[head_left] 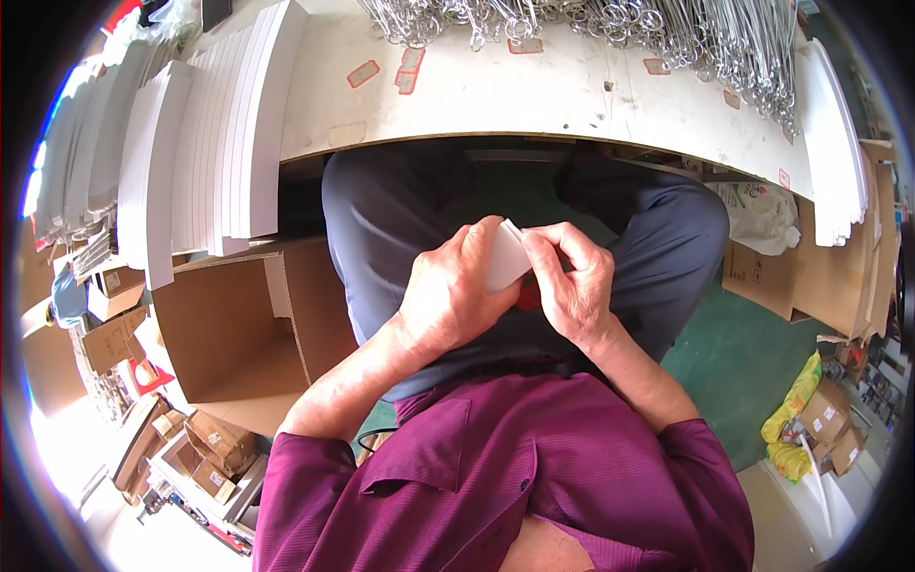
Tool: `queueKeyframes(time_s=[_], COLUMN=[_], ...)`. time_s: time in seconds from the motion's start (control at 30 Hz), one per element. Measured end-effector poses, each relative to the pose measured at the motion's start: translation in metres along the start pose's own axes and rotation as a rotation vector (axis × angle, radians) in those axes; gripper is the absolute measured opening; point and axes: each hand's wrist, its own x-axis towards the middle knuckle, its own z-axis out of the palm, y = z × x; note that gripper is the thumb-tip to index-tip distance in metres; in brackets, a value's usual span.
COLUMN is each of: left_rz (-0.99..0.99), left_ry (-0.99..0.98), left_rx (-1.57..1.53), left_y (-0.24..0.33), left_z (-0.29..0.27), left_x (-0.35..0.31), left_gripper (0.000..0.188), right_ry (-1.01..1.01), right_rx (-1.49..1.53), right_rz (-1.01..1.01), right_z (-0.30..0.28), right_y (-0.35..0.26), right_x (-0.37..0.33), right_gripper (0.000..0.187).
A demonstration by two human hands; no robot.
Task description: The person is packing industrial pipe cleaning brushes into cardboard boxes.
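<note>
Above my lap, both hands are closed on a white cardboard piece, smooth and pale, perhaps the end of a narrow box. My left hand wraps round its left side, with the thumb along the edge. On the other side, my right hand pinches its upper right corner between thumb and bent fingers. The palms hide much of the piece. A bit of something red shows just below, between the hands; its kind is unclear.
Long white boxes stand packed at the table's left, more at its right. Metal rods with ring ends lie along the far side of the white table. An open brown carton sits left of my legs.
</note>
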Motion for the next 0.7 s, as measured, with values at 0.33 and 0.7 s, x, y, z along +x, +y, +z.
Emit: queueKeyframes(time_s=[0.33, 0.7], left_rz=[0.031, 0.023], left_ry=[0.001, 0.085], left_rx=[-0.068, -0.072], left_y=[-0.009, -0.012], left_z=[0.000, 0.002], left_x=[0.000, -0.001], left_gripper=[0.061, 0.052], right_ry=[-0.128, -0.082], right_rx=[-0.015, -0.164], right_rz=[-0.106, -0.263], right_z=[0.011, 0.019], right_y=[0.011, 0.008], right_x=[-0.012, -0.005], right_gripper=[0.049, 0.035])
